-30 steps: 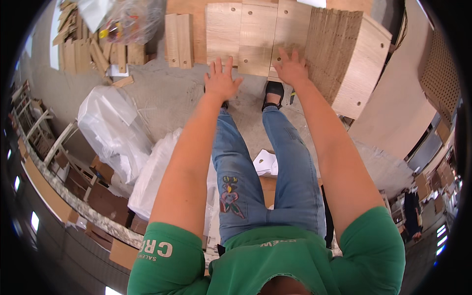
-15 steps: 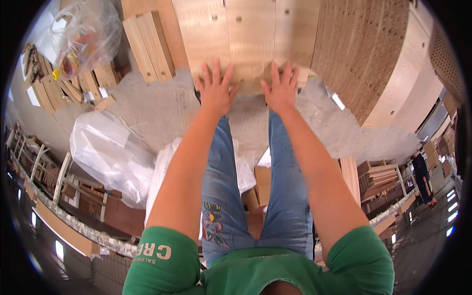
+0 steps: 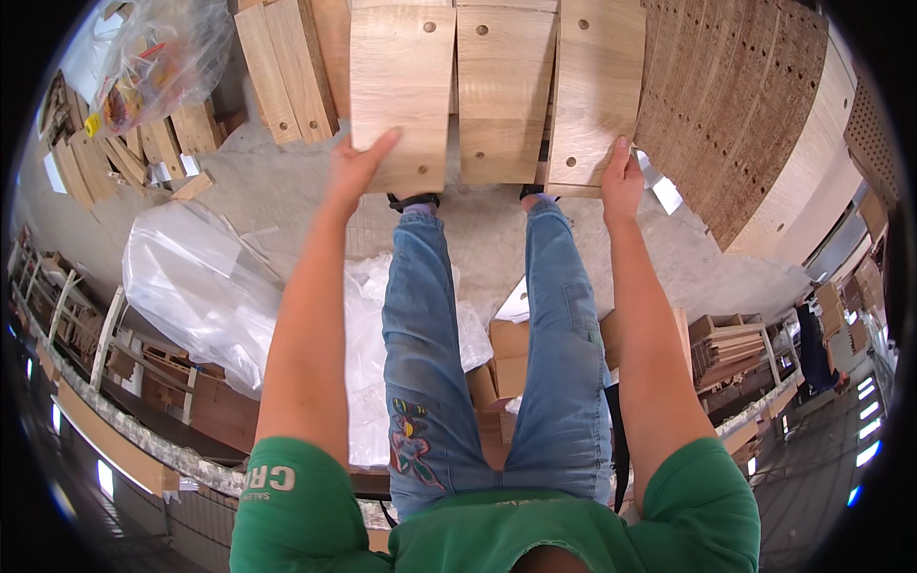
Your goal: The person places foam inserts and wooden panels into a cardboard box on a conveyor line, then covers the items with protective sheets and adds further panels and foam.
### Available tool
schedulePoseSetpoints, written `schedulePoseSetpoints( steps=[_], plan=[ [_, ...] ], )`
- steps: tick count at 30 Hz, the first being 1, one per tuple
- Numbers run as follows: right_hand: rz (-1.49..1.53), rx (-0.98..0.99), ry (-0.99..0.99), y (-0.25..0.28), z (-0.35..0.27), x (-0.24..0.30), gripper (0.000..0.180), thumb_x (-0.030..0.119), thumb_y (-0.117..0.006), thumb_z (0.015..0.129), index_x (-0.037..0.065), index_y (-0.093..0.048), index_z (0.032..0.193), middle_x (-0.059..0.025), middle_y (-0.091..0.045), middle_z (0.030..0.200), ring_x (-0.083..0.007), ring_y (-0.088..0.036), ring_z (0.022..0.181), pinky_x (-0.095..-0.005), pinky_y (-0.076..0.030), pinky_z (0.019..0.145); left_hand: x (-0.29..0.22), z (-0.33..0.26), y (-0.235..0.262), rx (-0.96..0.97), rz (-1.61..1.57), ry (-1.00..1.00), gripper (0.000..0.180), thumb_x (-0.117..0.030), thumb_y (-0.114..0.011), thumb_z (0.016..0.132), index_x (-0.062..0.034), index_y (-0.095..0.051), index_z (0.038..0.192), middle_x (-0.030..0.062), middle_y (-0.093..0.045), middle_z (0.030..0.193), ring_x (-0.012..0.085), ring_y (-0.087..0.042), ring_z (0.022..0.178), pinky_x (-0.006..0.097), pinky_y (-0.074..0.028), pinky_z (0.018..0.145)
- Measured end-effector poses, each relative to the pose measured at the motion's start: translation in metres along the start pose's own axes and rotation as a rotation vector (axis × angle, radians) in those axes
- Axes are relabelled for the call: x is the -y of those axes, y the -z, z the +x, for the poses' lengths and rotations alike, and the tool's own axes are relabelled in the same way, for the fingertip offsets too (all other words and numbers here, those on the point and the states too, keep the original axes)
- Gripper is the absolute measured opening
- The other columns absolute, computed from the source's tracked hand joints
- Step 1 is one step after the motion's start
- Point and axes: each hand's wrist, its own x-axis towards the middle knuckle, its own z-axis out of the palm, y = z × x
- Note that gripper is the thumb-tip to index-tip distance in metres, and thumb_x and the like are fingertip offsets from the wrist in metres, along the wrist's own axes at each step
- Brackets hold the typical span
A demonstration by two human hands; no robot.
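Three light wooden boards with round holes lie side by side in front of my feet. My left hand (image 3: pixel 359 174) grips the outer edge of the left wooden board (image 3: pixel 401 95), thumb on top and fingers hidden beside or beneath it. At the opposite side, my right hand (image 3: pixel 623 183) holds the near right corner of the right wooden board (image 3: pixel 599 86), thumb along the edge and the other fingers mostly hidden. Between them, the middle wooden board (image 3: pixel 506 95) is touched by neither hand. Narrow gaps separate the three, and more wood shows beneath them.
A tall stack of boards with rough brown edges (image 3: pixel 735 115) stands on the right. Narrow planks (image 3: pixel 287 76) and a clear plastic bag (image 3: pixel 162 72) are on the left. Plastic sheeting (image 3: pixel 196 282) and an opened cardboard box (image 3: pixel 511 353) lie nearer. A person (image 3: pixel 815 349) is far right.
My hands have moved apart from lying flat on the near ends of the boards to gripping the outer two. The boards now sit with gaps between them.
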Motion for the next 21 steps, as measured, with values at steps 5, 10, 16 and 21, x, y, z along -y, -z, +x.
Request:
schedulePoseSetpoints(
  steps=[5, 10, 16, 21],
  plan=[
    [0.278, -0.044, 0.003, -0.031, -0.058, 0.026, 0.055, 0.046, -0.045, 0.094, -0.006, -0.06, 0.106, -0.0096, -0.062, 0.088, -0.0159, -0.052, 0.082, -0.0282, -0.043, 0.078, 0.007, -0.046, 0.019, -0.048, -0.02, -0.03, 0.048, -0.036, -0.074, 0.076, 0.0029, -0.063, 0.103, 0.0096, -0.066, 0.096, 0.0131, -0.061, 0.084, 0.027, -0.048, 0.076],
    [0.224, -0.146, 0.07, -0.059, -0.076, 0.027, 0.053, 0.047, -0.047, 0.092, -0.006, -0.057, 0.085, -0.016, -0.06, 0.072, -0.019, -0.053, 0.069, -0.0312, -0.045, 0.068, -0.02, -0.061, -0.049, -0.005, -0.249, -0.102, 0.041, -0.031, -0.073, 0.079, 0.003, -0.064, 0.101, 0.007, -0.066, 0.092, 0.0098, -0.058, 0.081, 0.025, -0.047, 0.073],
    [0.044, -0.099, 0.413, -0.055, -0.084, 0.024, 0.044, 0.04, -0.049, 0.093, -0.003, -0.056, 0.09, -0.0157, -0.06, 0.077, -0.0244, -0.055, 0.068, -0.0324, -0.046, 0.068, -0.038, -0.058, -0.101, 0.123, -0.503, -0.109, 0.041, -0.028, -0.071, 0.081, 0.0046, -0.061, 0.104, 0.0067, -0.066, 0.092, 0.0081, -0.058, 0.081, 0.024, -0.047, 0.072],
    [-0.074, 0.034, 0.272, -0.074, -0.055, -0.004, 0.043, 0.04, -0.043, 0.095, 0.001, -0.052, 0.112, -0.016, -0.061, 0.1, -0.0245, -0.058, 0.088, -0.0353, -0.045, 0.08, -0.017, -0.037, -0.105, 0.113, -0.092, -0.194, 0.049, -0.041, -0.061, 0.086, 0.0044, -0.059, 0.104, 0.0159, -0.066, 0.094, 0.0181, -0.063, 0.083, 0.031, -0.049, 0.074]
  ],
)
